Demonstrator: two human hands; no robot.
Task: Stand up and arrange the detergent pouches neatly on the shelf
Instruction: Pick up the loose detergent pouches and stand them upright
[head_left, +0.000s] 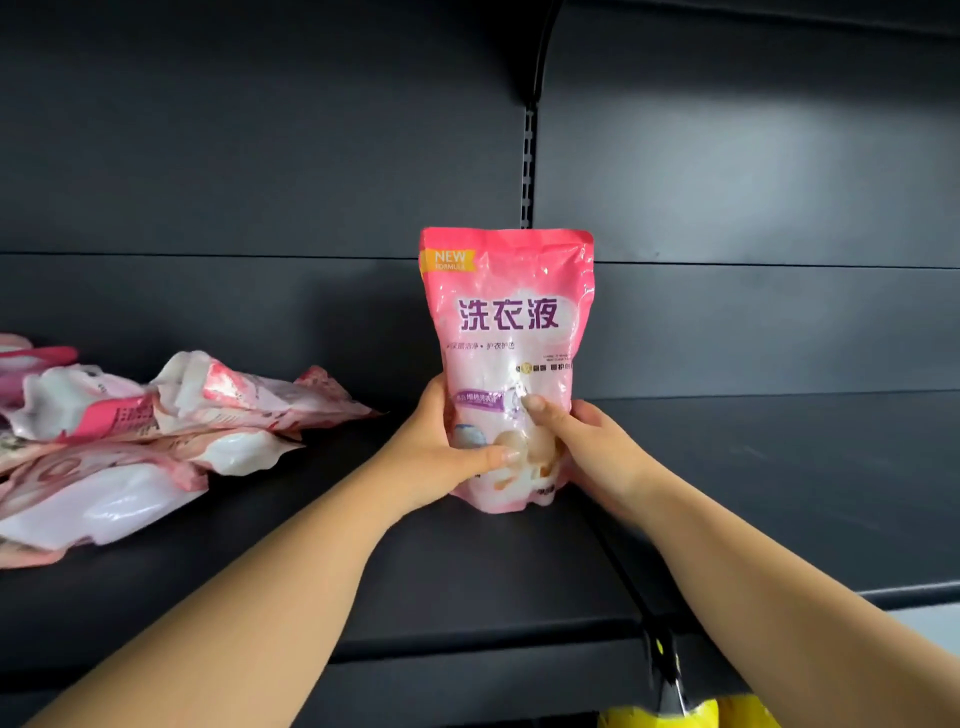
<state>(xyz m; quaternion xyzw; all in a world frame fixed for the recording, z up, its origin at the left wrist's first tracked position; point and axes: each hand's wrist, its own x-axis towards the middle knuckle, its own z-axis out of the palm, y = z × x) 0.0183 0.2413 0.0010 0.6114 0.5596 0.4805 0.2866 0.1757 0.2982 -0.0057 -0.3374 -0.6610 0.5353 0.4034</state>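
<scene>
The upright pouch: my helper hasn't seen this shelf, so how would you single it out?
Find the dark metal shelf and the slotted upright post in its back panel. Just below it stands the upright pouch, pink, gripped by the left hand and right hand. The other pouches lie heaped flat at left.

A pink detergent pouch (506, 358) stands upright on the dark shelf (467, 571), held at its lower half between both hands. The left hand (441, 447) wraps its left edge, thumb lying across the front; the right hand (592, 447) cups the right edge, thumb pressed on the front just above the left thumb. Well to the left of the left fingers lies a heap of fallen pouches (130, 441). Below the right forearm, something yellow (670, 714) shows, possibly more packaging.
</scene>
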